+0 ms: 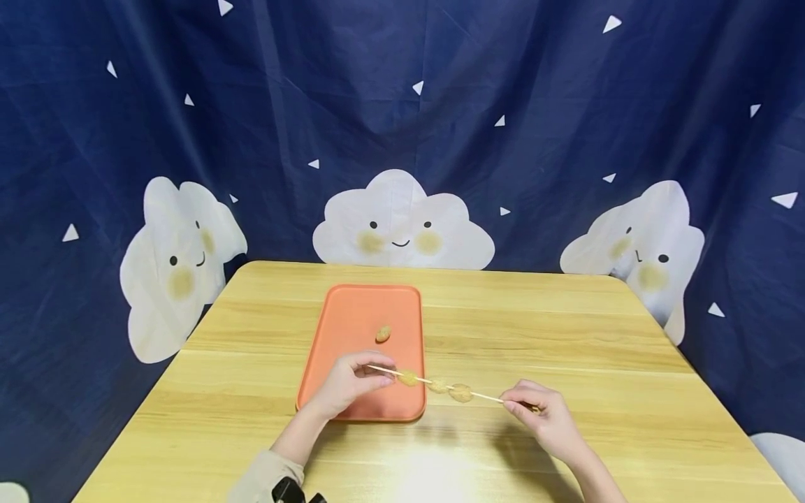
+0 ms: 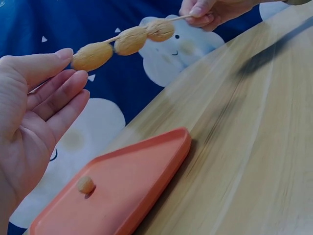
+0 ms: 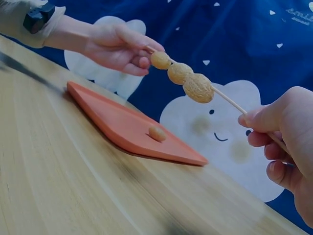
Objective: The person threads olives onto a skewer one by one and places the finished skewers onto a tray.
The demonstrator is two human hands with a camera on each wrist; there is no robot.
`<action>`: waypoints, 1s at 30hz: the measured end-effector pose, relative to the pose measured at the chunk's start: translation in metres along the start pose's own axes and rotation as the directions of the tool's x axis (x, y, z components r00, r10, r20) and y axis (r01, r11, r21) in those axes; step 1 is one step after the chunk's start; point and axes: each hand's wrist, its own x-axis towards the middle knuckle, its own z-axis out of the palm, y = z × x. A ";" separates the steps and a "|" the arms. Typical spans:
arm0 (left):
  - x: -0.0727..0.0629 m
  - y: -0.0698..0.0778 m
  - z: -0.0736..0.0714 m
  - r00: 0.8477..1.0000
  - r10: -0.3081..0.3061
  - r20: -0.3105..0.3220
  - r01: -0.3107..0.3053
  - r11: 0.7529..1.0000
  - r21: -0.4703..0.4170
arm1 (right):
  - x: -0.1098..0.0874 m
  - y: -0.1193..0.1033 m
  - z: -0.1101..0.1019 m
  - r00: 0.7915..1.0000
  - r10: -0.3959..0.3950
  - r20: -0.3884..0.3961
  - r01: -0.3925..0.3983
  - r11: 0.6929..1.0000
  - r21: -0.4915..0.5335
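Note:
A thin wooden skewer (image 1: 486,397) slants between both hands, with three wrinkled tan oval balls threaded on it. My right hand (image 1: 542,418) grips its bare right part between thumb and curled fingers. At the other end, my left hand (image 1: 355,383) has its thumb and fingertips around the skewer's tip, pinching the edge of the end ball (image 2: 92,56). The middle ball (image 2: 130,40) and the ball closest to the right hand (image 3: 198,88) sit close against each other. One loose tan ball (image 1: 383,334) lies on the orange tray (image 1: 352,314).
The orange tray lies left of centre on a light wooden table (image 1: 534,321), partly under the left hand. A dark blue curtain (image 1: 402,126) with clouds and white triangles hangs around the table's back and sides. A black device (image 1: 288,490) is strapped at the left wrist.

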 end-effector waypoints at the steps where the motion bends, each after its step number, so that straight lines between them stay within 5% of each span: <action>1: -0.001 0.000 -0.002 1.000 0.007 -0.004 -0.007 1.000 0.000 | -0.001 0.001 -0.001 1.000 0.002 -0.004 -0.002 1.000 0.003; 9: -0.009 -0.003 -0.020 0.998 -0.005 -0.069 0.010 0.998 0.068 | -0.005 0.000 -0.007 0.999 0.031 -0.014 -0.032 0.999 -0.039; 14: -0.013 -0.009 -0.028 0.989 -0.064 -0.132 0.078 0.991 0.108 | -0.005 -0.003 -0.009 0.999 0.033 -0.024 -0.034 0.998 -0.050; 22: -0.003 -0.014 -0.041 0.938 -0.166 -0.304 0.251 0.932 0.264 | -0.008 0.002 -0.012 0.998 0.008 -0.056 -0.011 0.999 -0.040; 30: 0.014 -0.023 -0.048 0.908 -0.142 -0.394 0.293 0.887 0.357 | -0.012 0.007 -0.016 0.996 0.010 -0.090 -0.012 1.000 -0.021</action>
